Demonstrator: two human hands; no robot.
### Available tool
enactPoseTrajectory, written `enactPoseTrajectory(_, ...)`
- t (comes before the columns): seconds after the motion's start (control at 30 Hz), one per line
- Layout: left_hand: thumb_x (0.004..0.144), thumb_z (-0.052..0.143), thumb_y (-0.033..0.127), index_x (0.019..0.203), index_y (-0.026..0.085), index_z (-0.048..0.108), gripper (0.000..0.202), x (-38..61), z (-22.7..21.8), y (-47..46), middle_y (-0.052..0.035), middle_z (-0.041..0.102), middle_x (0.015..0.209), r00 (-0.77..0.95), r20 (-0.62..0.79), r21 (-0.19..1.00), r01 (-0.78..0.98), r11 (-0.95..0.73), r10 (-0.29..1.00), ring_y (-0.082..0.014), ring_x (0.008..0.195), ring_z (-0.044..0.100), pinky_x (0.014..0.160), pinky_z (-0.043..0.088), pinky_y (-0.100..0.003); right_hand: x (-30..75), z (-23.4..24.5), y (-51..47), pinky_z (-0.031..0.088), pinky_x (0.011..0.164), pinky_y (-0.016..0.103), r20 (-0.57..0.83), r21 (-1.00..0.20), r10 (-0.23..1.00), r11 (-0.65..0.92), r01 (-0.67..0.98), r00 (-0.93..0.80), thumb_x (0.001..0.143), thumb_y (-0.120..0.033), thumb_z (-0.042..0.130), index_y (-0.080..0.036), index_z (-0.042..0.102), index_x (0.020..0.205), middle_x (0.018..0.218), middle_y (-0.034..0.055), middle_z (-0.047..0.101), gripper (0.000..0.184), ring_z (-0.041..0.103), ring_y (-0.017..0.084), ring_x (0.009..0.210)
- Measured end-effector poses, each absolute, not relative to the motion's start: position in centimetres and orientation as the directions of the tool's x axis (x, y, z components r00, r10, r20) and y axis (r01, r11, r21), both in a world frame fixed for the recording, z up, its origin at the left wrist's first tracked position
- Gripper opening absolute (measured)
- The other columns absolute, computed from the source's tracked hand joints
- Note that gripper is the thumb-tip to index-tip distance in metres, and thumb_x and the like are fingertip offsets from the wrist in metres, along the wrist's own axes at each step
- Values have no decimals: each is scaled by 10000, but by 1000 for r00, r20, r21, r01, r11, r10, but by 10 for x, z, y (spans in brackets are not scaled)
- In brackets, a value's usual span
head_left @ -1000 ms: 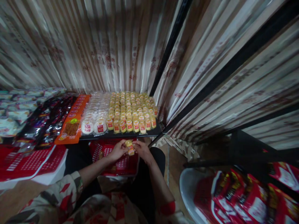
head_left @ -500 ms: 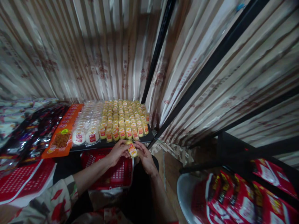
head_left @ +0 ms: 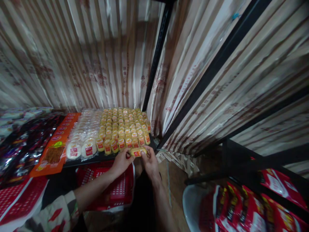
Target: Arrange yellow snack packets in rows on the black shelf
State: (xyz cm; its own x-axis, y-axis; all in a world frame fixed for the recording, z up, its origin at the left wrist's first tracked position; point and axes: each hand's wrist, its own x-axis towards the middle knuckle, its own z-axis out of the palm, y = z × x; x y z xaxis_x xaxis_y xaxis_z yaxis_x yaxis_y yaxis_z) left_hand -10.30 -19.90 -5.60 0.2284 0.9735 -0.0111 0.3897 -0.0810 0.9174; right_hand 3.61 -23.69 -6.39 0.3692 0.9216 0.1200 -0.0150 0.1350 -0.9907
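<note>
A small yellow wrapped snack cake with a red label lies sideways between my two hands, just in front of the shelf edge. My left hand pinches its left end. On its right end the fingers and thumb of my right hand are closed. Behind them, rows of similar yellow packs stand on the black shelf. To their left are rows of round white wrapped cakes with red labels.
Left of the cakes lie an orange snack bag and dark shiny packets. A red basket sits below the shelf. Red packages and a white stool or tub are at lower right. Curtains and black posts stand behind.
The yellow snack cake has turned from a slant to lying sideways, label facing me. My right hand has closed on its right end. The view has shifted slightly.
</note>
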Motion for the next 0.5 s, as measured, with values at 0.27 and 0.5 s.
enactPoseTrajectory(0.27,770,560,192,1218,160,527,450,-86,-14,-161,-62,650,1015,568,147,765,454,-456,810,-168,852,589,773,467,-281,64,-23,-207,449,891,329,339,-865,935,269,424,100,787,-318,582,-214,622,1063,1033,46,641,297,582,176,965)
enactPoseTrajectory(0.5,774,558,244,1160,153,570,397,-57,-5,-113,-6,641,775,427,180,781,486,-393,886,-125,660,561,646,456,-232,70,-68,-183,303,1066,441,377,-807,831,76,586,410,909,-431,307,-117,443,1309,1365,153,446,526,391,222,1277)
